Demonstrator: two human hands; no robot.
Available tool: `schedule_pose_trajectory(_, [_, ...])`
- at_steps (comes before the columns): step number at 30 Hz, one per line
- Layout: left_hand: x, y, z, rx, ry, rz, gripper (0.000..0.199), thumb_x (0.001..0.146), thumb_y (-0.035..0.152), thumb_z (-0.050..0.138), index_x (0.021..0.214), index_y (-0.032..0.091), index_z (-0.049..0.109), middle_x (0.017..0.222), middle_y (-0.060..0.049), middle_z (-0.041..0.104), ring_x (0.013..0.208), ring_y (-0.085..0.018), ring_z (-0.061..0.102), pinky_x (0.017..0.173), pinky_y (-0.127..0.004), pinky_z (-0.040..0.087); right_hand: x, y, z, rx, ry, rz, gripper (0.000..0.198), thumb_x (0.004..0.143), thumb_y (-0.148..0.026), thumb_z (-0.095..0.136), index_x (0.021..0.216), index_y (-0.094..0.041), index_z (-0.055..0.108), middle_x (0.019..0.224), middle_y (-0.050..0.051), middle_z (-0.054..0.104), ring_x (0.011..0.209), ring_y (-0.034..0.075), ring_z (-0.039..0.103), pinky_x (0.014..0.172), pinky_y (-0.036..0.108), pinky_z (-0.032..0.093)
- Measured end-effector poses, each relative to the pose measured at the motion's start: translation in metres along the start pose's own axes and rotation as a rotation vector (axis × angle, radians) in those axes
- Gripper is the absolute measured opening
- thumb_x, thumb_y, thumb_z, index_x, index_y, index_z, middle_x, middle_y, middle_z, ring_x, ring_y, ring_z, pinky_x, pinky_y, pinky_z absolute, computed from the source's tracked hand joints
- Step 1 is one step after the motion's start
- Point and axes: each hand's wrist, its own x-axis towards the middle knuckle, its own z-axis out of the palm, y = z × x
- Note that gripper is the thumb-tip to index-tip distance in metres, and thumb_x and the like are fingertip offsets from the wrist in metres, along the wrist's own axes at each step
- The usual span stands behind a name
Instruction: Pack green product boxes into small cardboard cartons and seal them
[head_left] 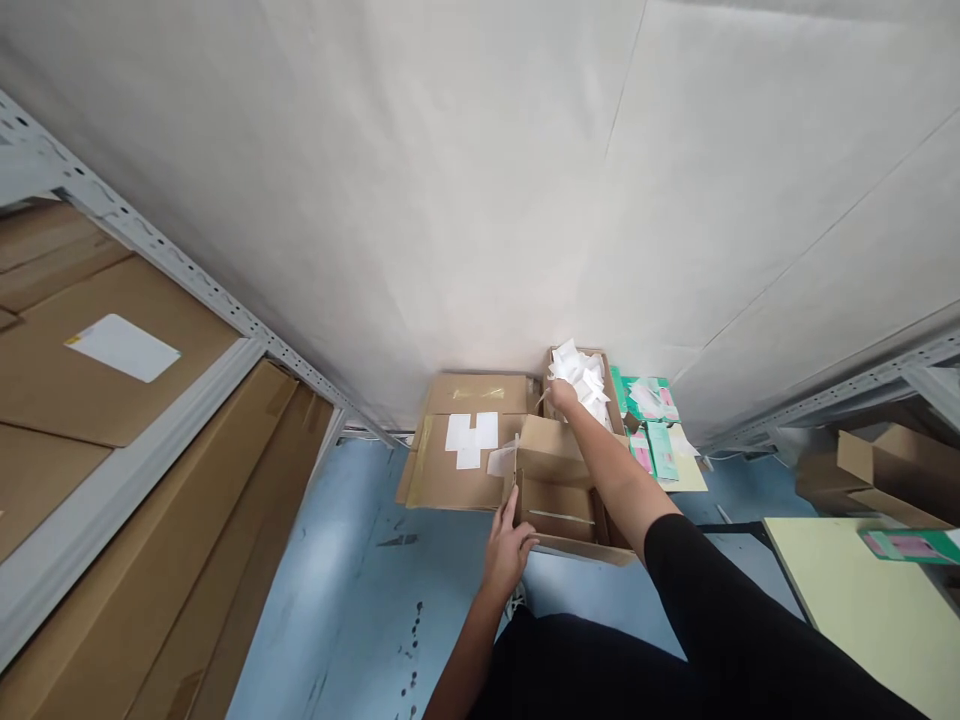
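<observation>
Resting outspread left hand (510, 545) on cardboard box (556, 497), likely light, stiff, best held by rim (585, 549); holding right hand (561, 394), with unclear grip, beside white papers (587, 377).

Left grip (507, 546) at open carton (553, 465); right grip (562, 396) beside white papers (589, 384); pale wall (465, 200) behind.

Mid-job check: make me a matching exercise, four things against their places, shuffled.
Things
1. Left hand
2. Right hand
3. Crumpled white papers
4. Pale yellow flat tabletop

Places
A. Beneath a flat green-and-pink package
B. At the left side of the open brown cardboard box
C. At the left edge of the paper-filled box
D. Inside a brown box by the pale grey wall

Pairs: 1-B, 2-C, 3-D, 4-A
</observation>
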Motion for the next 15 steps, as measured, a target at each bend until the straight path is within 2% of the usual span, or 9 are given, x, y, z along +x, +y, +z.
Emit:
schedule_pose_trajectory(2, [-0.002,0.0,0.003,-0.017,-0.003,0.002,0.015,0.087,0.01,0.067,0.079,0.023,0.071,0.173,0.001,0.023,0.145,-0.033,0.043,0.107,-0.051,0.052,-0.01,0.009,-0.004,0.004,0.009,0.041,0.025,0.095,-0.014,0.056,0.113,-0.011,0.074,0.111,0.016,0.074,0.096,0.022,0.066,0.086,0.028,0.047])
schedule_pose_trajectory(6, [-0.006,0.006,0.01,-0.047,0.004,0.03,0.015,0.086,0.01,0.068,0.078,0.022,0.072,0.174,0.001,0.021,0.142,-0.036,0.046,0.106,-0.056,0.051,-0.037,0.032,-0.023,0.04,0.119,0.076,0.035,0.099,-0.016,0.048,0.126,-0.01,0.068,0.128,0.017,0.068,0.107,0.023,0.063,0.093,0.029,0.045])
schedule_pose_trajectory(12, [-0.007,0.031,0.022,-0.071,0.032,0.093,0.016,0.086,0.01,0.067,0.079,0.024,0.072,0.172,0.002,0.025,0.141,-0.036,0.048,0.107,-0.058,0.052,-0.083,0.067,-0.068,0.236,0.383,0.032,0.044,0.086,-0.009,0.046,0.12,-0.015,0.072,0.119,0.013,0.071,0.11,0.026,0.064,0.098,0.034,0.047])
schedule_pose_trajectory(15, [-0.003,0.04,0.027,-0.065,0.015,0.084,0.015,0.087,0.011,0.068,0.079,0.023,0.072,0.173,0.0,0.024,0.139,-0.036,0.051,0.106,-0.057,0.052,-0.119,0.081,-0.087,0.316,0.532,0.011,0.05,0.079,-0.005,0.043,0.119,-0.015,0.073,0.116,0.013,0.071,0.109,0.027,0.064,0.096,0.036,0.05])
